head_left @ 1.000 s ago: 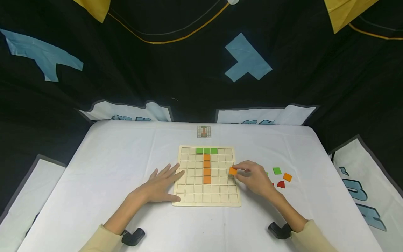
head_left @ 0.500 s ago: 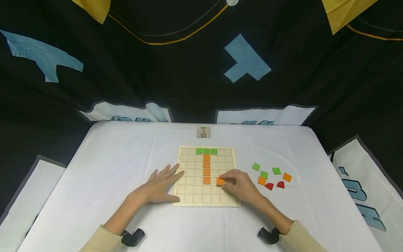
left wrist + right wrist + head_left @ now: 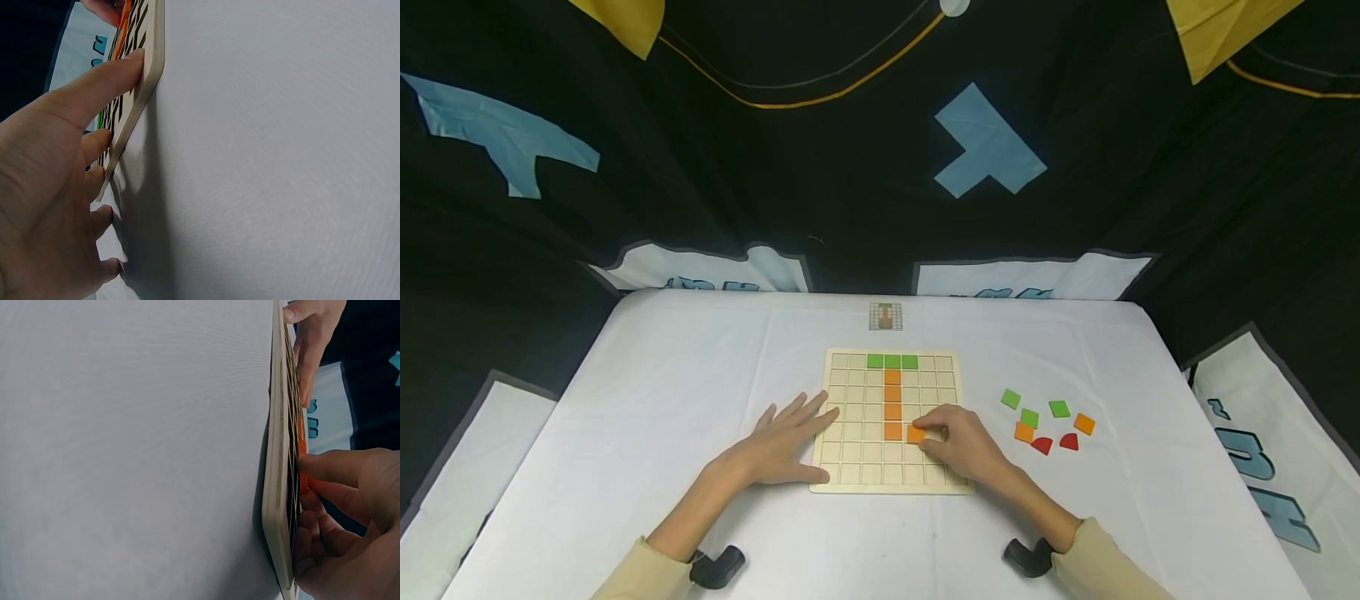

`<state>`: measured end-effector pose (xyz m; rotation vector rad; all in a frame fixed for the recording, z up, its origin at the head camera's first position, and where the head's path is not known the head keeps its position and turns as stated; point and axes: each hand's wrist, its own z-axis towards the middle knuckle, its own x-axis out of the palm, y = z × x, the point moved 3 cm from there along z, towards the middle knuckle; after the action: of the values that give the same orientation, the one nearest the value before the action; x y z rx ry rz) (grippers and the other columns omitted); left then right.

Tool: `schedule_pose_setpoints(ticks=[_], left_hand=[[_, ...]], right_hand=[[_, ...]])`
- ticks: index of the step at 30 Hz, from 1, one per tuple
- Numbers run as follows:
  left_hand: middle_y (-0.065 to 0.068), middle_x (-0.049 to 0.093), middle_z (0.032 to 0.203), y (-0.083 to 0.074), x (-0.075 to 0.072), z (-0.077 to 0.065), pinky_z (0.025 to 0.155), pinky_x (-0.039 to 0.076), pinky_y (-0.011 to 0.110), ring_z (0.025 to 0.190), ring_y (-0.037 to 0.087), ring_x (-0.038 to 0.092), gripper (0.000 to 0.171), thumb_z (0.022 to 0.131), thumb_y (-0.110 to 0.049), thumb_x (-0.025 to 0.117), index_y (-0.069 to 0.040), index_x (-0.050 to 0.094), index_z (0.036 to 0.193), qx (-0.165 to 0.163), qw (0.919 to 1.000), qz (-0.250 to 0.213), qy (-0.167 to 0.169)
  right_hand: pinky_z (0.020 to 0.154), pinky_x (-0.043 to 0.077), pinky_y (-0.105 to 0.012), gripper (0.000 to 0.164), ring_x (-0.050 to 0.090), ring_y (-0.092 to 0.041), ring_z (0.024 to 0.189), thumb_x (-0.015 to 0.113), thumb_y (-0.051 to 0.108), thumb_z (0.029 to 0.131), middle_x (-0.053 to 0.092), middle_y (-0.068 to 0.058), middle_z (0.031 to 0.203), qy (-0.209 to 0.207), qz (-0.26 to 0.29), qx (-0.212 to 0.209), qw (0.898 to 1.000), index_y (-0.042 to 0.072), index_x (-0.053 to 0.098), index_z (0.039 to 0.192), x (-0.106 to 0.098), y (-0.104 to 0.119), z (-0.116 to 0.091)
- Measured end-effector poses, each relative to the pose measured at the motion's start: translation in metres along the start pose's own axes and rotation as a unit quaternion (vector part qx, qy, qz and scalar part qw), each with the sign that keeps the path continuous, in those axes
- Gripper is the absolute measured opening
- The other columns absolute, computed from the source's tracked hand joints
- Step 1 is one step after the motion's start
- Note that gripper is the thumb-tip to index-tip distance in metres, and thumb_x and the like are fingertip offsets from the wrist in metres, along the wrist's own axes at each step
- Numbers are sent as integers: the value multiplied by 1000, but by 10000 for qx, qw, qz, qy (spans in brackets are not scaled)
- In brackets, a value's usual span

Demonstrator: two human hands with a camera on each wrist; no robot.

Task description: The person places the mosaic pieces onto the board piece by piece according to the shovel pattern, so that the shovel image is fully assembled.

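Shifting toward nine o'clock, an orange tile [image 3: 913, 435] is nearing the three-o'clock side of the orange column [image 3: 892, 412], the right hand [image 3: 958, 442] pinching it. The left hand [image 3: 782, 443], outspread, is touching the board's [image 3: 871, 474] nine-o'clock edge.

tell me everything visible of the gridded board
The gridded board is pale, wood-like and squarish, with rounded corners and small square cells. It lies flat on the white table. Three green tiles fill adjoining cells in its far row; four orange tiles run in a column from the middle one toward the near side. The left hand touches its left edge; the right hand pinches an orange tile just right of that column.
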<state>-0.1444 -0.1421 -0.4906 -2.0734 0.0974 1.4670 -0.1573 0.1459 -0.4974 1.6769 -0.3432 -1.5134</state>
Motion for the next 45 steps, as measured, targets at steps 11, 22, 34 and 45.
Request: schedule_pose_setpoints(ticks=[11, 22, 34, 45], left_hand=[[11, 17, 165, 0, 2, 0, 113, 7, 70, 149, 40, 11, 92, 82, -56, 74, -14, 39, 155, 5, 10000, -46, -7], [11, 15, 165, 2, 0, 0, 113, 4, 70, 149, 41, 10, 92, 82, -55, 74, -15, 37, 156, 40, 9999, -163, -3], [11, 16, 165, 1, 0, 0, 113, 5, 70, 149, 41, 11, 91, 82, -54, 75, -14, 38, 155, 31, 9999, -142, 10], [10, 16, 165, 1, 2, 1, 113, 5, 69, 150, 40, 10, 92, 81, -54, 75, -15, 39, 155, -37, 9999, -108, 43]], right_hand=[[74, 49, -29, 26, 58, -15, 89, 78, 2, 80, 71, 1, 103, -82, -93, 16, 9999, 7, 78, 105, 2, 0, 1], [76, 49, -32, 26, 57, -14, 89, 78, 4, 80, 70, 2, 104, 29, -57, 82, 9999, 10, 78, 106, 3, 3, 3], [82, 50, -35, 25, 61, -17, 94, 78, 3, 80, 70, 0, 104, -27, 20, 205, 9998, 8, 78, 105, 2, 2, 5], [91, 50, -43, 24, 63, -23, 105, 77, 3, 79, 70, -2, 107, 39, 8, 382, 9993, 10, 78, 102, 2, 3, 8]])
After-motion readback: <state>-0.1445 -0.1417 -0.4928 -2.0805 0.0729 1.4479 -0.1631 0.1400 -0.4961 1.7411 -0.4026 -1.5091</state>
